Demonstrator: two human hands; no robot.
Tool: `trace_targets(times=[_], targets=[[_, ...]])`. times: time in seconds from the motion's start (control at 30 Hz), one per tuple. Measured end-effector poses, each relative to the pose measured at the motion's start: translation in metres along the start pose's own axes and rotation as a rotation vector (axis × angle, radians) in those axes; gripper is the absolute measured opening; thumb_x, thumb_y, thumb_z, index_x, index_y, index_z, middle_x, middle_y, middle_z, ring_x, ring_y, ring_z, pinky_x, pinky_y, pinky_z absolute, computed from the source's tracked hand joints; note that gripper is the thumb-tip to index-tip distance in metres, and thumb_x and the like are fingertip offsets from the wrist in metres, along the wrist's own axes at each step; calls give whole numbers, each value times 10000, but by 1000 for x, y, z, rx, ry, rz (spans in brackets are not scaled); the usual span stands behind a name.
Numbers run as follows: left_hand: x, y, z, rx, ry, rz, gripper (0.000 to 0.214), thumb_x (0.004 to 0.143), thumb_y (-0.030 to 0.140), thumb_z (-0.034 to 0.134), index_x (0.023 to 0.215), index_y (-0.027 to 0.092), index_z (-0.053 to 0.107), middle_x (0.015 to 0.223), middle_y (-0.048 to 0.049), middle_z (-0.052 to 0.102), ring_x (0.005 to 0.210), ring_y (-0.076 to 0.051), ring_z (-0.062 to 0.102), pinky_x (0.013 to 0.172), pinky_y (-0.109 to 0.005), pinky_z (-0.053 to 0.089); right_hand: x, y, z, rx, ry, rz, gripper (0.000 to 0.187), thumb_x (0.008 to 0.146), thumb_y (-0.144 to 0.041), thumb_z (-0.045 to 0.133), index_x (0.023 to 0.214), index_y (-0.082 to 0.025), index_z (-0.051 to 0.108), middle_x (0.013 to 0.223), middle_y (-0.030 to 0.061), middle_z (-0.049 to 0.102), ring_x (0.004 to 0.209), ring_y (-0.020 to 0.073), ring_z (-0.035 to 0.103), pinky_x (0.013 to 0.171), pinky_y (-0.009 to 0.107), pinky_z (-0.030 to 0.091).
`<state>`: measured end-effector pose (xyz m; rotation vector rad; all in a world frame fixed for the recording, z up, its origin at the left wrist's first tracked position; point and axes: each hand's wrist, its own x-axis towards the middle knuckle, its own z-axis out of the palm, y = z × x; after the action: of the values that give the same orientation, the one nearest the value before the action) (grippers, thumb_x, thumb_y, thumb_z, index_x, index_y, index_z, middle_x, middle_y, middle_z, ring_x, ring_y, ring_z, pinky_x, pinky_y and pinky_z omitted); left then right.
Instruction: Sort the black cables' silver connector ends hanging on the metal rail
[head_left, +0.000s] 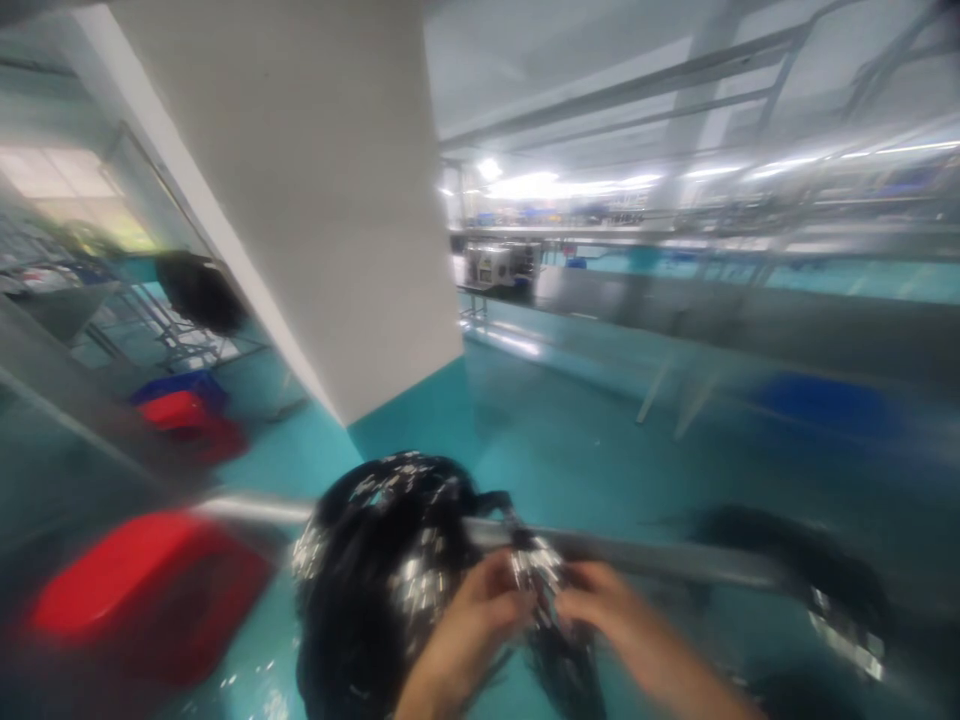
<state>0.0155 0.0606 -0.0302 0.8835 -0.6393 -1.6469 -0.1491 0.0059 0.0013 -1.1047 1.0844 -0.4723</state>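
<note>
A thick bundle of black cables [352,590] with shiny silver ends hangs over a metal rail. Just right of it, a smaller bunch of black cables [537,565], also with silvery ends, lies between my two hands. My left hand [491,600] has its fingers closed on the left side of this bunch. From the other side, my right hand [596,600] pinches the same bunch. Motion blur smears the fingertips and the exact shape of the silver ends.
The metal rail [660,560] runs across in front of me, and another dark cable bundle [810,560] hangs at its right. A red stool [127,570] stands at the left. Beyond the rail rise a large pillar [300,200] and a long workbench [600,295].
</note>
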Motion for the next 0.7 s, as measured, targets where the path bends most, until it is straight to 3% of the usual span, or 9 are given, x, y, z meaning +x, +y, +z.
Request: trace_targets(times=[0.2, 0.33, 0.4, 0.53, 0.7], targets=[[1, -5, -2, -97, -10, 22, 344, 725, 88, 597, 1061, 152, 562, 997, -116, 621, 876, -218, 604, 770, -339, 451, 0, 6, 0, 168, -140, -16, 165, 678, -195, 582, 825, -154, 643, 653, 3, 614, 731, 179, 573, 703, 300, 428], [4, -6, 11, -78, -4, 56, 288, 706, 105, 631, 990, 134, 585, 887, -91, 641, 778, -184, 609, 707, -294, 454, 2, 12, 1, 280, -271, -56, 109, 696, -180, 575, 768, -162, 655, 629, -10, 575, 635, 144, 521, 711, 303, 424], [4, -4, 18, -70, 24, 70, 260, 688, 121, 656, 941, 124, 599, 839, -74, 639, 733, -157, 596, 686, -266, 444, 3, 14, 1, 280, -320, -85, 154, 693, -190, 604, 829, -162, 670, 662, -5, 586, 639, 139, 510, 736, 302, 413], [4, -5, 24, -67, 104, 95, 278, 656, 107, 683, 918, 128, 592, 832, -62, 634, 768, -163, 587, 712, -274, 437, 3, 15, 0, 236, -268, -77, 335, 650, -211, 679, 983, -182, 655, 776, 14, 626, 742, 164, 540, 730, 286, 401], [5, -8, 15, -87, -23, 89, 279, 725, 90, 597, 1000, 127, 568, 920, -101, 641, 810, -189, 605, 731, -298, 437, 4, 16, 0, 231, -155, -25, 266, 624, -205, 678, 888, -166, 681, 722, 16, 636, 738, 178, 557, 661, 270, 403]])
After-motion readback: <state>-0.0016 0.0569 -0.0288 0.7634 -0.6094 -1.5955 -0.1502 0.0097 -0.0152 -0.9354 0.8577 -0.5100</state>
